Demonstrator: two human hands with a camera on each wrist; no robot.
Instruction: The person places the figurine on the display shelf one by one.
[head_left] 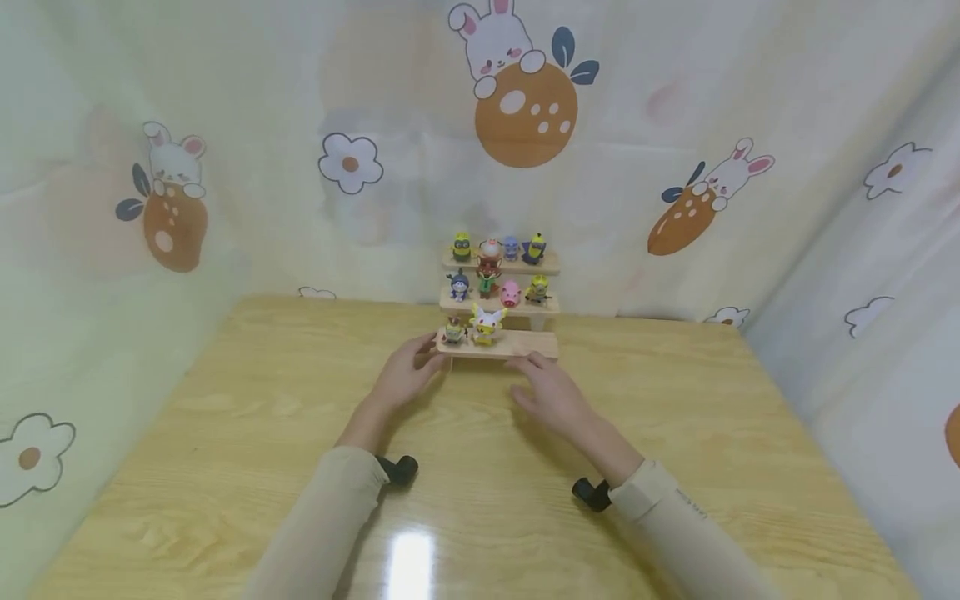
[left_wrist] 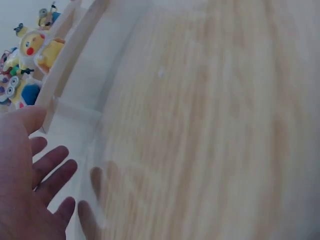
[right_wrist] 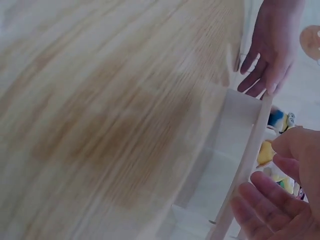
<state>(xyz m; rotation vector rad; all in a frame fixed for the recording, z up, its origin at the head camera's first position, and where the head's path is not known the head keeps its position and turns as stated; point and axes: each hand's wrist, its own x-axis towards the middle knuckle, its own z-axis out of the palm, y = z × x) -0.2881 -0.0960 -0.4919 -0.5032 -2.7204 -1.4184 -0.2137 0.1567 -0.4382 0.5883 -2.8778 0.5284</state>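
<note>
A three-tier wooden display stand [head_left: 525, 343] stands at the back of the table with small toy figures on its tiers. My left hand [head_left: 405, 372] is at the left end of the lowest tier, its thumb tip at the corner and the other fingers loosely spread. Along the front edge, toward the right end, my right hand [head_left: 553, 393] has its fingertips at the board with fingers extended. On the lowest tier are a small minion figure [head_left: 453, 332] and a white-and-yellow long-eared figure [head_left: 486, 327]. The right wrist view shows both hands beside the stand's board [right_wrist: 246, 165].
The middle tier bears a pink pig [head_left: 510, 293], a fox figure [head_left: 487, 282] and others; several more figures, including a dark-caped minion [head_left: 535, 249], line the top tier. Behind hangs a curtain [head_left: 405, 225] printed with rabbits. The wood-grain table [head_left: 480, 467] extends toward me.
</note>
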